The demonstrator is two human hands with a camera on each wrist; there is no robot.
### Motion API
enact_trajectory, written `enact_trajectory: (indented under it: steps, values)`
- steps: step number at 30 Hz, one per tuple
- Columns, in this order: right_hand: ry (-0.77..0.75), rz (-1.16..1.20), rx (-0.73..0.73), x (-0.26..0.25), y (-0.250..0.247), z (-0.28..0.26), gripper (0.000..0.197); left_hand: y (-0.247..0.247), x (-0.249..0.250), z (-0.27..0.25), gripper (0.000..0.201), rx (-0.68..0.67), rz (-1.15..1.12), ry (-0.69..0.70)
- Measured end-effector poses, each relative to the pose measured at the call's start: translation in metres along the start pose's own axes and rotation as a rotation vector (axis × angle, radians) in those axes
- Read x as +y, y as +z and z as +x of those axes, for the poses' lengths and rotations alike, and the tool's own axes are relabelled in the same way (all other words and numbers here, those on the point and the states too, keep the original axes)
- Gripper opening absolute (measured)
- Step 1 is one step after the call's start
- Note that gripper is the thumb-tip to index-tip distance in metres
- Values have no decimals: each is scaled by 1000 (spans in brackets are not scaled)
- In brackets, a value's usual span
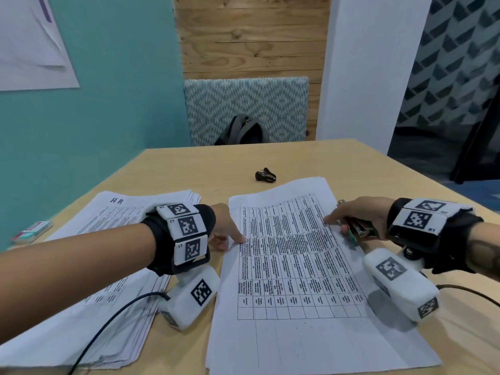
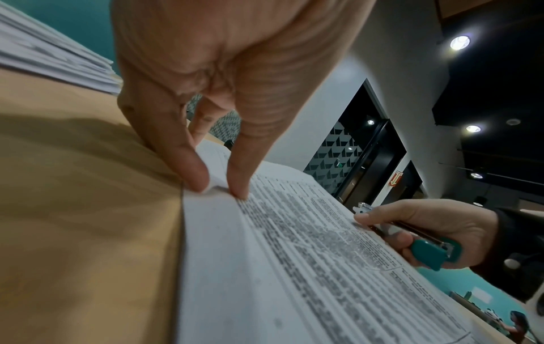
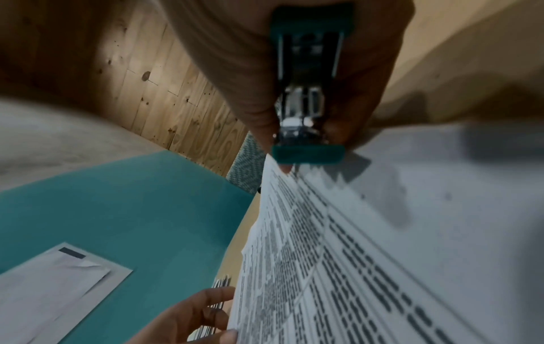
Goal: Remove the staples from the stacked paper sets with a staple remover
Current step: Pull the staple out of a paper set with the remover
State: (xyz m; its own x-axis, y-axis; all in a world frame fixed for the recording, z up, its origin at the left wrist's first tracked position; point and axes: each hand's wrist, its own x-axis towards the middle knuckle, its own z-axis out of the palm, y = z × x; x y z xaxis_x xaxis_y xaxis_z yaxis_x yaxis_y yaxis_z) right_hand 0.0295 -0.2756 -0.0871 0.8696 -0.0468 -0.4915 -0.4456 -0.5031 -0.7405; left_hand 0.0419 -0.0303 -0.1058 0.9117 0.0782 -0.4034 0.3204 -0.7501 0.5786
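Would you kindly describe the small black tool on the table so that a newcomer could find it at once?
Start at the light wooden table and find the printed sheet in its middle. Just beyond that sheet's far edge, alone on bare wood, sits the small black tool. It is black and untouched, unlike the teal tool held in the right hand.

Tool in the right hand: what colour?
The tool is teal with silver metal parts; the left wrist view shows it best.

Soft, even light; wrist views dim (close parts blurred), edges warped.
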Motion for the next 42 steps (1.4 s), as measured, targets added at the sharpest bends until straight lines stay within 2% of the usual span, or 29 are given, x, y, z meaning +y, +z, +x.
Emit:
enact_trajectory:
  steps: [7, 10, 14, 17, 20, 23, 25, 27, 31, 33, 35, 37, 38, 40, 42]
  values:
    - [-53, 44, -74, -12, 2, -5, 21, 0, -1, 2, 26, -4, -42, 8]
    - [-78, 52, 7, -14, 6, -9, 21, 0, -3, 4, 26, -5, -67, 4]
    - [-284, 52, 166, -14, 4, -12, 24, -4, -9, 7, 31, -7, -168, -1]
    - [-493, 163, 205, -23, -10, -24, 25, -14, -11, 9, 33, -8, -322, 54]
    - [-667, 215, 171, -32, -26, -42, 17, -27, -3, 4, 21, -103, -629, 257]
    - [-735, 276, 215, -38, -38, -53, 15, -40, 16, -13, 12, -49, -847, 585]
    - [-769, 338, 314, -44, -43, -60, 14, -48, 34, -29, 13, 61, -852, 759]
    - [-844, 367, 447, -51, -49, -67, 16, -55, 52, -47, 11, 233, -810, 899]
    - [-1026, 124, 746, -61, -57, -93, 14, -67, 76, -85, 12, 596, -724, 1129]
    - [-1081, 69, 809, -60, -59, -105, 17, -71, 78, -98, 12, 643, -744, 1183]
    - [-1095, 140, 736, -53, -61, -109, 20, -74, 73, -103, 13, 550, -789, 1180]
    - [-1027, 276, 562, -42, -57, -109, 23, -76, 64, -101, 14, 300, -868, 1119]
    - [-994, 285, 515, -37, -53, -106, 22, -76, 58, -96, 21, 170, -895, 1058]
    - [-968, 159, 548, -30, -44, -97, 21, -74, 49, -81, 40, 19, -905, 917]
    - [-960, 17, 657, -28, -35, -90, 31, -70, 46, -71, 48, 18, -883, 851]
